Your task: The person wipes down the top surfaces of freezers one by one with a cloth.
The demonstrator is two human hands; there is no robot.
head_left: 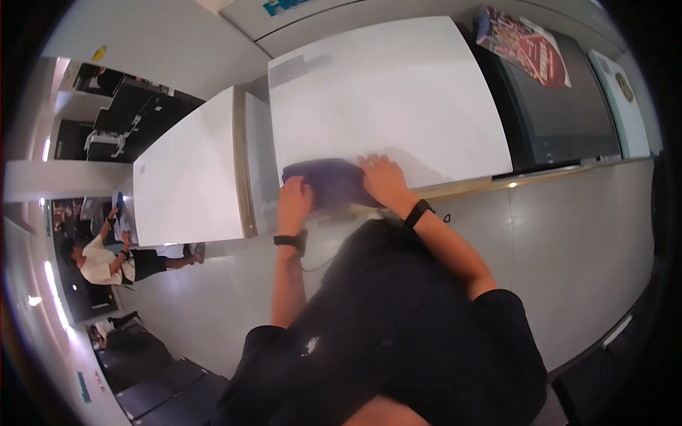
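Observation:
A dark purple folded cloth [328, 179] lies at the near edge of a white flat top [391, 92]. My left hand [295, 200] has its fingers closed over the cloth's left end. At the opposite end rests my right hand [383, 181], its fingers spread and reaching onto the white surface, its inner side touching the cloth. Whether the right thumb is under the fabric cannot be made out. Both wrists wear dark bands. Part of the cloth's near edge is blurred where it hangs at the front.
To the left, across a gap, stands another white-topped unit [188, 170]. A dark panel [561, 106] on the right carries a colourful printed packet [526, 46]. Farther left, another person [106, 259] stands at a surface with a blue item. Dark seats [156, 387] are at lower left.

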